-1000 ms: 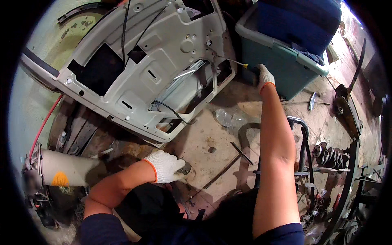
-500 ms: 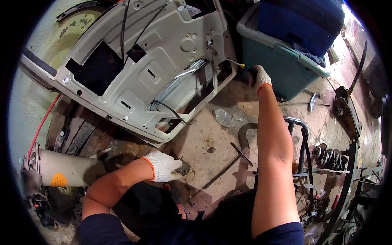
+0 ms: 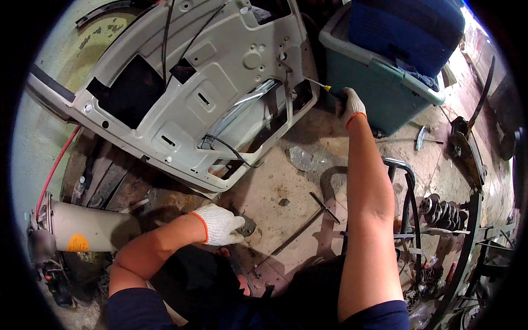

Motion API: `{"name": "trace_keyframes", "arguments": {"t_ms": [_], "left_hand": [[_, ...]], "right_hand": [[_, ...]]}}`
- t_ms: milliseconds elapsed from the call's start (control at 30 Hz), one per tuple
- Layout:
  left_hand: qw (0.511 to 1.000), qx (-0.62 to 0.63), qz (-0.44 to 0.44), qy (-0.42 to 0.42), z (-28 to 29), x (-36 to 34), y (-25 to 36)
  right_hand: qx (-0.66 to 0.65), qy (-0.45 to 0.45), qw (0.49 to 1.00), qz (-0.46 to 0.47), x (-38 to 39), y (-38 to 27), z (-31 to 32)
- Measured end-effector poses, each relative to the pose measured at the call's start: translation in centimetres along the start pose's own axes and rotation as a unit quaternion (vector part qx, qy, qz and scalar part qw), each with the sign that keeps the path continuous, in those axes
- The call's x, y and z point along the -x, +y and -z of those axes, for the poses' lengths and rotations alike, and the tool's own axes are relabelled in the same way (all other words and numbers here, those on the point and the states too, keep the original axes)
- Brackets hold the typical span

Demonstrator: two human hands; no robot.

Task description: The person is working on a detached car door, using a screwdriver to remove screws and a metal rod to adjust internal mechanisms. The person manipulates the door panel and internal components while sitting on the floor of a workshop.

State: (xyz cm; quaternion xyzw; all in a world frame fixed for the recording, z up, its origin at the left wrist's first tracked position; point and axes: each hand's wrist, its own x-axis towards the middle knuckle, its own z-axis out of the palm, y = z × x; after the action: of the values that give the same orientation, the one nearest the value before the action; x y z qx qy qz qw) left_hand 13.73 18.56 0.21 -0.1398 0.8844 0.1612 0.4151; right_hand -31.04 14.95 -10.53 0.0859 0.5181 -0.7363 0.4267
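Observation:
A pale grey vehicle door panel with several cut-outs stands propped ahead of me. In a white knit glove with an orange cuff, my right hand is closed round the dark handle of a screwdriver with a yellow collar. Its thin shaft points left, to the panel's right edge near a small hole. My left hand, gloved alike, hangs low over the floor with its fingers curled. A dark roundish piece shows at its fingertips; whether it is held or lies behind them is unclear.
A teal bin with a blue container on it stands right of the panel. A T-shaped bar lies on the floor. At left is a beige tank with a red hose; metal frames and a coil spring crowd the right.
The screwdriver has tilted slightly, and more of its shaft shows against the panel. My left hand has hardly moved.

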Motion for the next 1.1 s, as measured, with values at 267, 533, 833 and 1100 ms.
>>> {"name": "trace_keyframes", "arguments": {"t_ms": [267,533,833,1100], "left_hand": [[1.000,-0.006,-0.002,0.000,-0.1,0.1,0.0],[1.000,0.000,-0.003,0.008,-0.3,0.5,0.1],[1.000,-0.005,-0.001,0.011,-0.4,1.1,0.4],[1.000,0.008,0.001,0.012,-0.5,1.3,0.4]], "right_hand": [[-0.024,0.016,1.000,-0.007,0.2,0.5,-0.3],[-0.024,-0.006,1.000,-0.008,0.1,0.4,-0.2],[-0.033,0.007,0.999,0.002,0.4,0.7,-0.2],[-0.012,0.039,0.999,-0.004,0.4,0.8,-0.6]]}}
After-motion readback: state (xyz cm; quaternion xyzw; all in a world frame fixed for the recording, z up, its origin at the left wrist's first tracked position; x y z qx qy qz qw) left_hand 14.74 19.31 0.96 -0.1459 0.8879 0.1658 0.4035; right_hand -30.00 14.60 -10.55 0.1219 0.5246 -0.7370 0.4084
